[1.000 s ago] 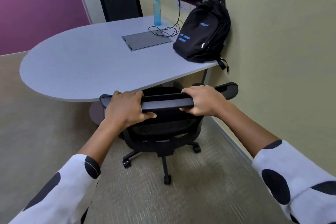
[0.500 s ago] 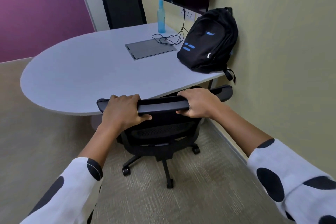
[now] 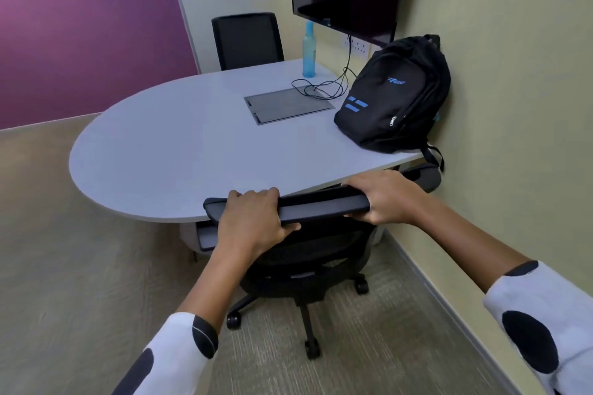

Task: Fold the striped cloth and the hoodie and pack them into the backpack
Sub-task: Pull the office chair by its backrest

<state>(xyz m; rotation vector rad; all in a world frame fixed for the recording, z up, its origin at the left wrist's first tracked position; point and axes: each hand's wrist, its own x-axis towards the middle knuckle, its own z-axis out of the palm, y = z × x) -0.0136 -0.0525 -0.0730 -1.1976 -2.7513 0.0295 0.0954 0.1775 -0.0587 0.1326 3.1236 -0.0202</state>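
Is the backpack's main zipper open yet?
No, the backpack leans zipped shut against the wall on the table, while both hands grip the office chair.

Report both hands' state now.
Left hand: gripping the top edge of the black mesh office chair.
Right hand: gripping the same chair top.
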